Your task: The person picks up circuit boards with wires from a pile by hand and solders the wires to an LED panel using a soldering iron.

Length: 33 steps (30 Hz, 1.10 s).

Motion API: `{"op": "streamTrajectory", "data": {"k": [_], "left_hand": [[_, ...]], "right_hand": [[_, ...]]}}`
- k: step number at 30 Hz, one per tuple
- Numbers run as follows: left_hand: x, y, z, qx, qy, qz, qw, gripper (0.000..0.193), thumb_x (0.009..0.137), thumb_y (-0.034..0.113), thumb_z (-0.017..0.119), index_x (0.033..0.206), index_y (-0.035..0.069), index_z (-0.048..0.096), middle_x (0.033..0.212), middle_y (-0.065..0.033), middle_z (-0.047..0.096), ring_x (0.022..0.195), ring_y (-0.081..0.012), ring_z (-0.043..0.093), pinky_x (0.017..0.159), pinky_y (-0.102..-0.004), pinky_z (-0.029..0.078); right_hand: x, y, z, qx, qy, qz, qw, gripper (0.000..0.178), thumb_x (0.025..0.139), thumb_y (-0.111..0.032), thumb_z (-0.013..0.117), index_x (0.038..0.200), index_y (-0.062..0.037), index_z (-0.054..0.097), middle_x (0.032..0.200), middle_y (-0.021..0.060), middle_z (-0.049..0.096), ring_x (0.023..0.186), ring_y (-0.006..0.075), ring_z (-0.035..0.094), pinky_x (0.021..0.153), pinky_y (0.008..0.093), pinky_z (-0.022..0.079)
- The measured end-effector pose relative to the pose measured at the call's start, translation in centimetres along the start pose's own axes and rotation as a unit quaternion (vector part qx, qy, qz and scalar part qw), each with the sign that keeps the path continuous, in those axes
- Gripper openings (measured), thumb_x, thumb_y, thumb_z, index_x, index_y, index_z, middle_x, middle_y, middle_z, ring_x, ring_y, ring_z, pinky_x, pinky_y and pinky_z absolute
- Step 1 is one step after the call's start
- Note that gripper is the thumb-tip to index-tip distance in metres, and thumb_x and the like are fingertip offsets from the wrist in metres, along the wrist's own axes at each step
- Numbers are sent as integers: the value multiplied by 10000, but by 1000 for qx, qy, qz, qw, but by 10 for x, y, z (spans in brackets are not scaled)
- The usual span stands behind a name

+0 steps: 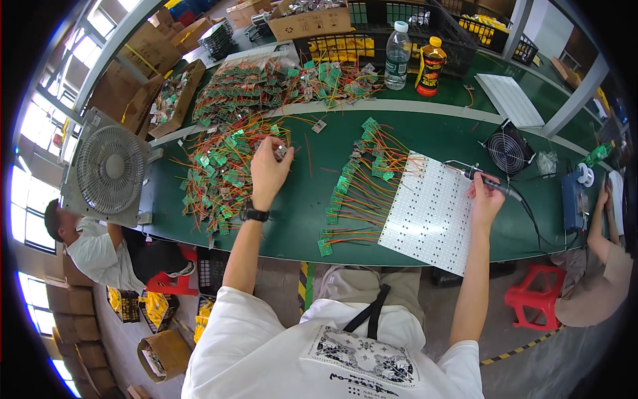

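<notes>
My left hand [269, 171], a black watch on its wrist, is at the right edge of a heap of small green circuit boards with red and yellow wires [222, 169]. Its thumb and fingers are closed on a small circuit board [280, 153]. Farther right, my right hand [486, 198] grips a soldering iron [492, 181] whose tip points left, above the far right part of a white panel dotted with holes [428, 216]. Wired green boards [340, 193] lie in a column left of the panel, their wires reaching its left edge.
A larger wired-board pile [242, 86] lies behind the heap. A fan [109, 166] stands left, a small black fan [508, 149] right. Behind are a water bottle [397, 56] and drink bottle [430, 66]. The iron's cord runs near a blue soldering station [573, 203]. People sit at both sides.
</notes>
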<state>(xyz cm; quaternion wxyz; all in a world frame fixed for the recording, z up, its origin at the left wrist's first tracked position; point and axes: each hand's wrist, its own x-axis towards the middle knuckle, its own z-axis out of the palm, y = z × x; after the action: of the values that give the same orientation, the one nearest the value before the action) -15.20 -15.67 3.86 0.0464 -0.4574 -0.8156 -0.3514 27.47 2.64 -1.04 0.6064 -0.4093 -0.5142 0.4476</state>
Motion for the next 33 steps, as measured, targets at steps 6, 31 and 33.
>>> {"op": "streamTrajectory", "data": {"k": [6, 31, 33], "left_hand": [[-71, 24, 9, -27, -2, 60, 998, 177, 779, 43, 710, 907, 49, 588, 906, -90, 596, 841, -289, 607, 731, -389, 473], [-72, 16, -35, -142, -223, 12, 964, 173, 822, 40, 717, 975, 0, 647, 846, -86, 685, 719, -181, 656, 665, -290, 521], [-75, 17, -34, -154, -213, -1, 965, 184, 831, 35, 711, 997, -8, 645, 841, -87, 691, 720, -169, 662, 657, -281, 523]], "right_hand": [[-1, -1, 1, 2, -7, 2, 1000, 142, 887, -74, 701, 962, 11, 616, 677, 30, 606, 538, 81, 546, 482, 201, 395], [1, -1, -4, 9, 13, -1, 1000, 148, 877, -64, 698, 957, 45, 638, 709, 73, 631, 538, 114, 567, 482, 224, 399], [1, -2, -7, 16, 14, 6, 1000, 173, 890, -102, 692, 979, 39, 648, 697, 75, 628, 551, 130, 562, 501, 249, 390]]}}
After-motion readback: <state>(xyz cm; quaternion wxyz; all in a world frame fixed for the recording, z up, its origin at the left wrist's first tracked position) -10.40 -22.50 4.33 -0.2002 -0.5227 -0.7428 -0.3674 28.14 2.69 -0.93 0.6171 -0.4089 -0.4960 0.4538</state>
